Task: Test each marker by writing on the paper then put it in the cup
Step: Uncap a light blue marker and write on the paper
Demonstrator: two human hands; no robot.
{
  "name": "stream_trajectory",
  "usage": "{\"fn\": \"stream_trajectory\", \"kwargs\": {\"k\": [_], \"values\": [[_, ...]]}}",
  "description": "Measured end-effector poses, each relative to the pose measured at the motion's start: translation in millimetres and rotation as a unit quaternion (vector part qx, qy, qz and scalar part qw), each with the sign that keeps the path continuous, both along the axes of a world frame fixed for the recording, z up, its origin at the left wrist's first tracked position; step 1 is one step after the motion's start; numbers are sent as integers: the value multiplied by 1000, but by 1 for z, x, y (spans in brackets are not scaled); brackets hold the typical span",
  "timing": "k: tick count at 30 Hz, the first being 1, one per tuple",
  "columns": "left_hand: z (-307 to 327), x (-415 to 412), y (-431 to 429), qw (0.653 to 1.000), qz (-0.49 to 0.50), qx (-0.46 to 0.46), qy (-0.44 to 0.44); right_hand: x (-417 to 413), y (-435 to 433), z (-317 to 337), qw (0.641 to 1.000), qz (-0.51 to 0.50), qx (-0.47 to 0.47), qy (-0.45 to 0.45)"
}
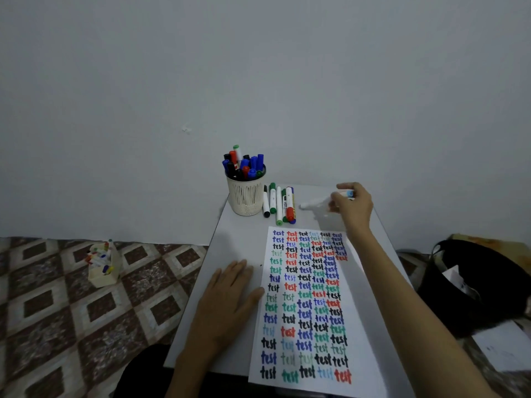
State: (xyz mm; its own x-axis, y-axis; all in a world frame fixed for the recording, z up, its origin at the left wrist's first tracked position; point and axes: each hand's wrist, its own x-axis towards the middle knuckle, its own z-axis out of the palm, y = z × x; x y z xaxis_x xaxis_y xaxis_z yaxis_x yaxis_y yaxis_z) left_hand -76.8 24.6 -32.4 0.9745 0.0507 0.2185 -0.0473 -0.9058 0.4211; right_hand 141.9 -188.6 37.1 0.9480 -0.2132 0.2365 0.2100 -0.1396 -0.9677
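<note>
A sheet of paper [353,320] covered with rows of the word "test" in several colours lies on a small white table [238,242]. My left hand [227,300] lies flat on the table beside the paper's left edge. At the far right of the table my right hand [352,206] grips a white marker [314,203] with a light blue end, just above the table top. A cream mesh cup [247,195] at the table's back holds several markers. Several loose markers [280,203] lie next to the cup, on its right.
A plain wall stands right behind the table. On the patterned floor at the left sits a small box of markers [102,264]. A black bag [474,285] and loose papers [505,346] lie to the right of the table.
</note>
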Motion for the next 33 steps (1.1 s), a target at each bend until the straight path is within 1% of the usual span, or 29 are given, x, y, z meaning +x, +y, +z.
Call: {"fn": "stream_trajectory", "kwargs": {"k": [2,4,6,8,11,13,14,15,17,19,24,28,31,33], "values": [[1,-2,-1,999,8,-45,-20,-23,-9,15,994,43,103,-20],[2,-3,0,994,15,-96,-45,-52,-16,26,978,111,175,-16],[7,-5,-3,988,12,-138,-68,-84,-19,29,963,189,194,8],[18,-8,-14,979,-22,-188,-76,-113,-18,24,945,268,184,40],[34,-10,-41,970,-86,-221,-57,-145,-7,14,925,329,174,76],[39,-9,-56,962,-112,-242,-60,-160,-1,9,918,343,184,79],[40,-8,-61,959,-117,-247,-69,-165,1,7,918,348,172,76],[40,-8,-63,960,-120,-242,-77,-169,1,5,922,352,148,69],[41,-10,-67,959,-132,-244,-66,-173,-1,0,928,358,94,50],[39,-14,-73,954,-138,-263,-44,-175,-4,-1,927,363,78,48],[40,-20,-85,937,-136,-313,-72,-179,-8,1,919,372,110,67],[42,-25,-89,917,-147,-362,-85,-177,-14,6,913,387,115,50],[46,-23,-87,922,-158,-343,-87,-176,-20,14,917,388,91,27],[47,-18,-78,945,-141,-285,-77,-168,-25,20,928,360,93,13]]}}
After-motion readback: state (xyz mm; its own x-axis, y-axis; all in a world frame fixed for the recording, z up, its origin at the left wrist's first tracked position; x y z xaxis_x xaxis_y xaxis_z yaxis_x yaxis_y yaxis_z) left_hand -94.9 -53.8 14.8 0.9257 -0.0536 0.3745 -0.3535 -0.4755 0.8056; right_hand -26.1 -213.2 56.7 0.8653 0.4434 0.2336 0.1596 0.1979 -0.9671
